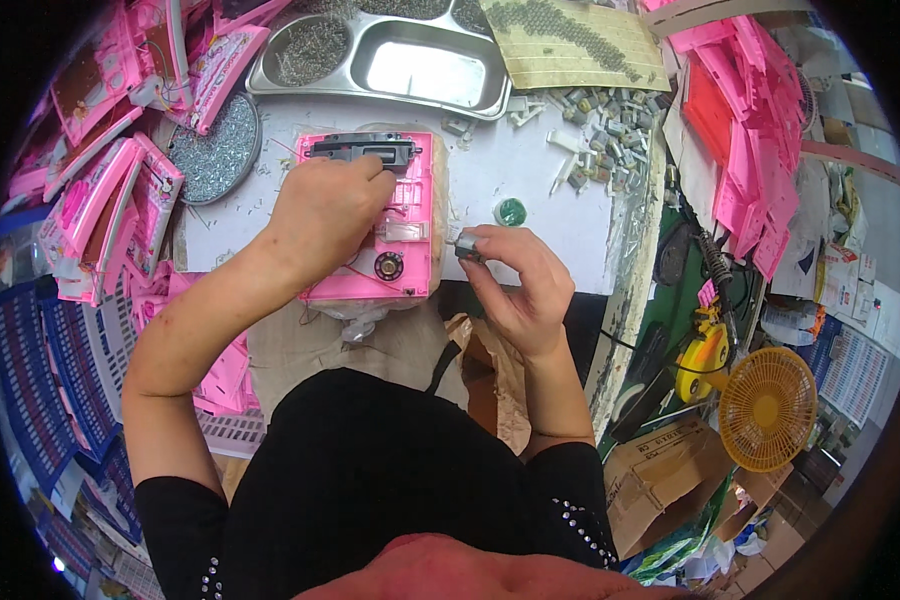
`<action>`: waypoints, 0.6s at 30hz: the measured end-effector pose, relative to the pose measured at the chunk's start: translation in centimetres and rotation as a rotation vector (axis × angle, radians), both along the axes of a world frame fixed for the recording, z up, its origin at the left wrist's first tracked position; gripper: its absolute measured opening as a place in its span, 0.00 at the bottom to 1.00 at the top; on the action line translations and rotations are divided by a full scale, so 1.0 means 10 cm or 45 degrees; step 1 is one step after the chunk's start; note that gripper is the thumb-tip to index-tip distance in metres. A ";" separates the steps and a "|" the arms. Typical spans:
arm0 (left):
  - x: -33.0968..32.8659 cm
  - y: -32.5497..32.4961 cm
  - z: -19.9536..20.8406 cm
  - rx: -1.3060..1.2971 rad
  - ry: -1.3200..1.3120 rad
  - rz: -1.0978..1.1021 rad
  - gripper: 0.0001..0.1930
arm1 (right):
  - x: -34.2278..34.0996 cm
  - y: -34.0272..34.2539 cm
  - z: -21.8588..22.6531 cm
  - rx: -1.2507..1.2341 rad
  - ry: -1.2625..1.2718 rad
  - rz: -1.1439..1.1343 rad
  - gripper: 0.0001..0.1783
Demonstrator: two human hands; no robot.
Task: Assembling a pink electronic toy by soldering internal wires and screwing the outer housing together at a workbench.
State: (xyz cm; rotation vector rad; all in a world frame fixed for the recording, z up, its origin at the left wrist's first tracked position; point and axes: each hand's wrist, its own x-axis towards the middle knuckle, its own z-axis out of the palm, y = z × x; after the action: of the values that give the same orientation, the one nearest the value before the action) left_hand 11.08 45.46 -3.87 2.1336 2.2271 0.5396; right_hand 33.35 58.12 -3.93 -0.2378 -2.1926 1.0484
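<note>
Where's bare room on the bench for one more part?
Best: white sheet right of the round green item, below the motor heap and above-right of the right hand. Smaller: the strip between round dish and pink housing, above the left forearm, some scraps. Crowded: motor heap, far-left pink parts.

pink panel (417, 205) part-hidden, steel tray (425, 72) cut off

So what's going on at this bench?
A person in black is working by hand on an open pink casing. Their left hand is over it, just below a black part along its top edge; the fingertips' grip can't be made out. Their right hand pinches a small silver motor-like part just right of the casing. A pile of similar parts lies farther back on the right.
</note>
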 end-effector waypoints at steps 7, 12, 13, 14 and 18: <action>-0.03 0.03 0.10 -0.138 0.044 -0.065 0.09 | -0.03 0.01 0.00 0.002 -0.012 0.016 0.17; -0.04 0.04 0.07 -0.097 0.052 -0.118 0.08 | -0.05 0.03 0.00 0.018 -0.016 0.024 0.17; -0.04 0.06 0.07 -0.090 0.052 -0.134 0.08 | -0.05 0.03 0.01 0.018 -0.013 0.019 0.17; -0.05 0.06 0.06 -0.083 0.057 -0.142 0.08 | -0.05 0.04 0.02 0.019 -0.011 0.014 0.17; -0.07 0.06 0.04 -0.124 0.117 -0.178 0.08 | -0.03 0.06 -0.01 0.023 -0.011 0.009 0.17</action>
State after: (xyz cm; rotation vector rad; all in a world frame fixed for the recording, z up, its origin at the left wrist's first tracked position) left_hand 10.40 46.02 -3.44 2.2850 2.0781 0.3278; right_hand 33.02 58.67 -4.01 -0.2270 -2.2112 1.0330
